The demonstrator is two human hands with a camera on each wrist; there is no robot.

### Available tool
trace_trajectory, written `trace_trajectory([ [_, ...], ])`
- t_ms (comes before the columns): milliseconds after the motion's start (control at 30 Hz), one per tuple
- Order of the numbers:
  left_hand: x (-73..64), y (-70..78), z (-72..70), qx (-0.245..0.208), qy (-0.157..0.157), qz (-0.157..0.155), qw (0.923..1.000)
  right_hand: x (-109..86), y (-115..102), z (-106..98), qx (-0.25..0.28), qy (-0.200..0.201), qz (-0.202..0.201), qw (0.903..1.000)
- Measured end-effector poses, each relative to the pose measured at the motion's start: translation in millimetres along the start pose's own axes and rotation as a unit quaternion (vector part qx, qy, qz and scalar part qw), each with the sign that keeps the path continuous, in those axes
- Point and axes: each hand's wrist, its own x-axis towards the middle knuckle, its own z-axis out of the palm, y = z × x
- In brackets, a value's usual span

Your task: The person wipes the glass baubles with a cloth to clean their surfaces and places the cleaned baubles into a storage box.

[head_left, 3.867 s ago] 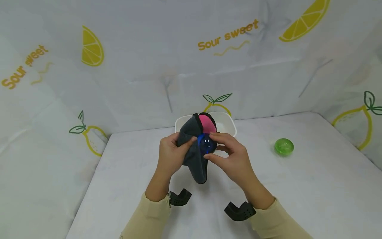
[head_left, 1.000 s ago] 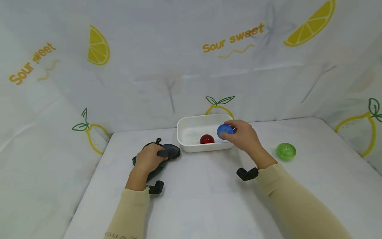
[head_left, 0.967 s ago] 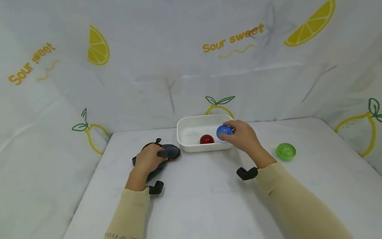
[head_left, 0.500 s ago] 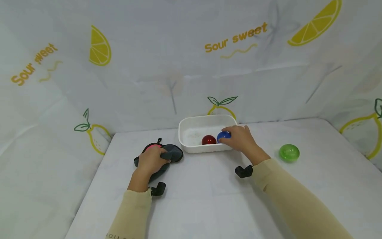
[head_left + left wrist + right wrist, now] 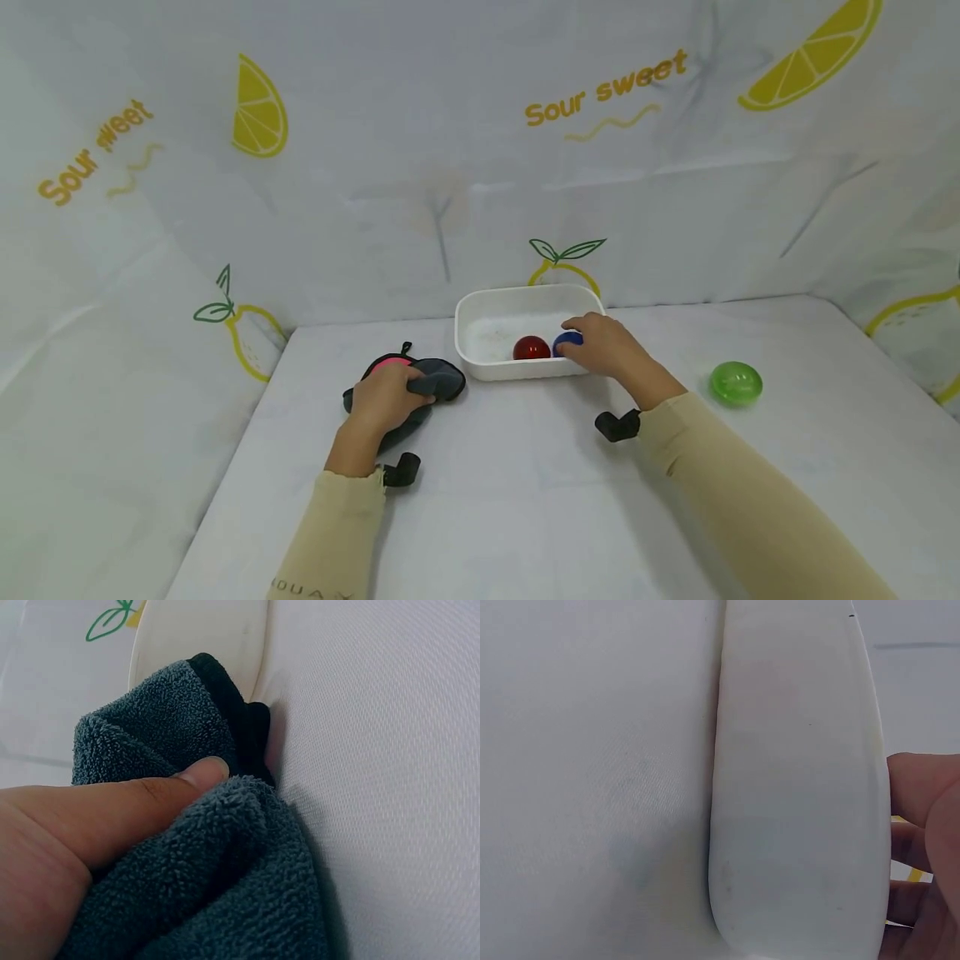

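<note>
My left hand [image 5: 386, 398] grips a dark grey terry cloth [image 5: 438, 381] at the left of the table. Black edging, a small loop and a patch of pink show on it. The left wrist view has the thumb [image 5: 206, 774] pressed into a fold of the cloth. At the front right of a white tray [image 5: 486, 368], my right hand [image 5: 603, 346] reaches over the rim with its fingers around a blue ball [image 5: 567, 342]. The ball sits low in the tray beside a shiny red ball [image 5: 532, 348]. In the right wrist view the tray wall [image 5: 799, 787] hides the blue ball.
A clear green ball [image 5: 736, 383] rests on the white-covered table [image 5: 510, 500], to the right of the tray. Behind the tray, a white curtain [image 5: 375, 167] printed with lemons meets the table's back edge.
The cloth, earlier held around the blue ball by both hands, now lies at the left under the left hand. The right hand has lowered the blue ball into the tray next to the red one.
</note>
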Motion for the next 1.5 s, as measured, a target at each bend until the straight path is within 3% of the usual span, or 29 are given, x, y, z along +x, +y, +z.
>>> trace_trajectory([
  [200,0.7,-1.2,-1.0,-0.004,-0.001,0.002,1.0000,-8.8,4,-10,0.026,0.023,-0.005,0.9994],
  [367,-0.5,-2.3,-1.5,-0.008,-0.008,0.002,0.9999,-24.8,24,-26,0.028,0.058,0.018,0.9978],
  [567,0.6,-2.1,-2.5,-0.012,-0.018,-0.001,0.9998,-53.2,73,-44,-0.009,0.068,0.068,0.9954],
  [767,0.7,-1.9,-4.0,-0.013,-0.020,-0.009,0.9997,-86.8,128,-54,-0.023,0.044,0.067,0.9965],
  [900,0.7,-2.7,-3.4,-0.018,-0.020,-0.004,0.9996,-106.2,150,-56,-0.008,0.020,0.072,0.9972],
  [1100,0.1,-2.6,-2.6,-0.018,-0.023,-0.002,0.9996,-123.0,165,-54,-0.005,0.011,0.067,0.9977],
  [1500,-1.4,-2.8,-3.6,-0.024,-0.018,-0.004,0.9995,-129.4,176,-45,-0.001,0.026,0.085,0.9961],
])
